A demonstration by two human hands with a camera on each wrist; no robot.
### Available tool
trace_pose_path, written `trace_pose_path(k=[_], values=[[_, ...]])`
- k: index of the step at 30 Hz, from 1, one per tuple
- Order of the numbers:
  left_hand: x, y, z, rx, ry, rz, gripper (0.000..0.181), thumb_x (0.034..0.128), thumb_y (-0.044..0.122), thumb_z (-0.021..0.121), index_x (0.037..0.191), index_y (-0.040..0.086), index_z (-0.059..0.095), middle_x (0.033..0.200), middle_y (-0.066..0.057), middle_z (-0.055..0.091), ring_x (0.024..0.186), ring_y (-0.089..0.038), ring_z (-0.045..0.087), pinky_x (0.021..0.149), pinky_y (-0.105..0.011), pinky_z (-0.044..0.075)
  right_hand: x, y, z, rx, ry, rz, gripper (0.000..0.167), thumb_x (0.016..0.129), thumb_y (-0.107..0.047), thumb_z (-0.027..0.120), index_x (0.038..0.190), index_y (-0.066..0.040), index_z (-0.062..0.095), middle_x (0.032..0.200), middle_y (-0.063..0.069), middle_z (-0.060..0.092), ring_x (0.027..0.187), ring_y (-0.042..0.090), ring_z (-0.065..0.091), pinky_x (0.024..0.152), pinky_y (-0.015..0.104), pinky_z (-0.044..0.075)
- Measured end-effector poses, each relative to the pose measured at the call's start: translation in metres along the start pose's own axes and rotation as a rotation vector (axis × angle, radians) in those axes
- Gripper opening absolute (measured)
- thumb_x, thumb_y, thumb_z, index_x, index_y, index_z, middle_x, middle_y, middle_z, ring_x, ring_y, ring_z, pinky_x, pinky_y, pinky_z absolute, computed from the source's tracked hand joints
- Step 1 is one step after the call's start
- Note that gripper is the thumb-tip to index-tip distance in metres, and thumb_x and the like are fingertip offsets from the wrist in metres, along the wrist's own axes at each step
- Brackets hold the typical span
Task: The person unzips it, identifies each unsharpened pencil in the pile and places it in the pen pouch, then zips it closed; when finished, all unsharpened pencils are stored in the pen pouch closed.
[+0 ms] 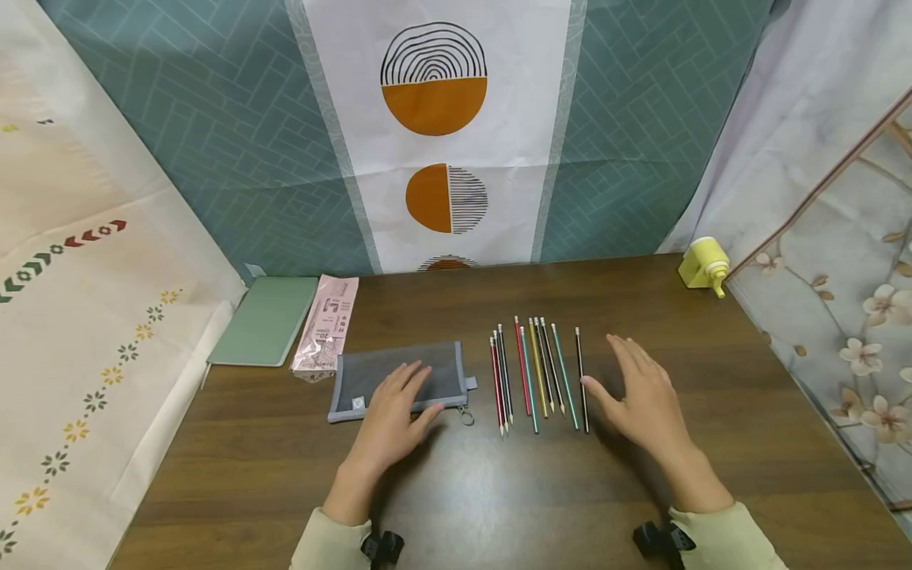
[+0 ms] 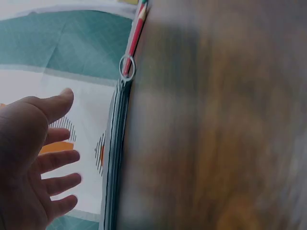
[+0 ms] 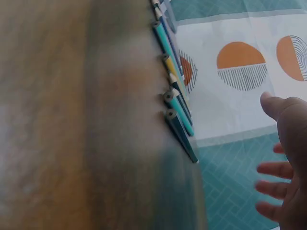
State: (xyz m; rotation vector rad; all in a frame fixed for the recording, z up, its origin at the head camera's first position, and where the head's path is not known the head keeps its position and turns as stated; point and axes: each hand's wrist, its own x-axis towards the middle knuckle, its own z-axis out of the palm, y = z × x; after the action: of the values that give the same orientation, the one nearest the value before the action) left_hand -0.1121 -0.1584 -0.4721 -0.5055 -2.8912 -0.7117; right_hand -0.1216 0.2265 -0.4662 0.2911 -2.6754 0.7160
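A grey zippered pencil pouch (image 1: 442,368) lies flat on the table, with a metal ring (image 2: 127,67) at its near right corner. My left hand (image 1: 392,416) is over the pouch's front edge with its fingers spread; the left wrist view shows it apart from the pouch, holding nothing. Right of the pouch lie several pencils (image 1: 530,368) side by side, in red, teal, yellow and black. My right hand (image 1: 641,400) hovers just right of the rightmost black pencil (image 1: 580,380), fingers loosely extended and nothing in them.
A green notebook (image 1: 264,321) and a pink printed plastic packet (image 1: 328,324) lie left of and behind the pouch. At the back right corner a yellow bottle (image 1: 704,265) stands by the curtain. Patterned cloth (image 1: 285,142) hangs along the table's far edge.
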Motion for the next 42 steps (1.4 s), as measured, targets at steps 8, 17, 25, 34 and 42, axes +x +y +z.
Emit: trace_pose_path(k=[8, 17, 25, 34, 42], values=[[0.0, -0.002, 0.004, -0.048, -0.006, 0.022, 0.052, 0.0947, 0.029, 0.072, 0.138, 0.004, 0.06, 0.146, -0.016, 0.054, 0.137, -0.038, 0.046, 0.109, -0.061, 0.035, 0.009, -0.024, 0.01, 0.064, -0.016, -0.085, 0.053, 0.088, -0.029, 0.078, 0.13, 0.001, 0.063, 0.127, 0.024, 0.064, 0.114, 0.045, 0.062, 0.091, 0.063, 0.048], [0.001, 0.01, 0.014, -0.125, 0.037, 0.087, 0.036, 0.0918, 0.022, 0.076, 0.123, 0.004, 0.07, 0.128, -0.01, 0.064, 0.121, -0.032, 0.057, 0.1, -0.056, 0.044, 0.024, -0.063, 0.037, 0.188, -0.105, -0.308, 0.041, 0.089, -0.02, 0.079, 0.12, 0.003, 0.069, 0.119, 0.019, 0.069, 0.112, 0.037, 0.066, 0.092, 0.055, 0.052], [0.002, 0.023, 0.024, -0.187, 0.011, 0.137, 0.017, 0.0891, 0.016, 0.079, 0.103, 0.007, 0.076, 0.098, -0.001, 0.07, 0.088, -0.017, 0.067, 0.084, -0.043, 0.051, 0.045, -0.095, 0.067, 0.27, -0.318, -0.449, 0.03, 0.094, -0.011, 0.071, 0.121, 0.003, 0.069, 0.122, 0.015, 0.069, 0.116, 0.031, 0.064, 0.098, 0.047, 0.05], [0.002, 0.023, 0.028, -0.188, -0.092, 0.144, 0.012, 0.0911, 0.019, 0.077, 0.1, 0.011, 0.077, 0.087, 0.003, 0.066, 0.076, -0.009, 0.064, 0.07, -0.028, 0.052, 0.07, -0.12, 0.095, 0.213, -0.483, -0.532, 0.024, 0.094, -0.011, 0.072, 0.115, 0.001, 0.073, 0.122, 0.015, 0.068, 0.111, 0.03, 0.066, 0.097, 0.045, 0.051], [0.0, 0.024, 0.033, -0.179, -0.104, 0.13, 0.014, 0.0915, 0.021, 0.076, 0.102, 0.011, 0.078, 0.085, 0.005, 0.062, 0.072, -0.008, 0.057, 0.068, -0.028, 0.048, 0.077, -0.123, 0.104, 0.13, -0.592, -0.571, 0.02, 0.092, -0.015, 0.075, 0.107, -0.002, 0.077, 0.119, 0.012, 0.071, 0.111, 0.028, 0.066, 0.099, 0.043, 0.05]])
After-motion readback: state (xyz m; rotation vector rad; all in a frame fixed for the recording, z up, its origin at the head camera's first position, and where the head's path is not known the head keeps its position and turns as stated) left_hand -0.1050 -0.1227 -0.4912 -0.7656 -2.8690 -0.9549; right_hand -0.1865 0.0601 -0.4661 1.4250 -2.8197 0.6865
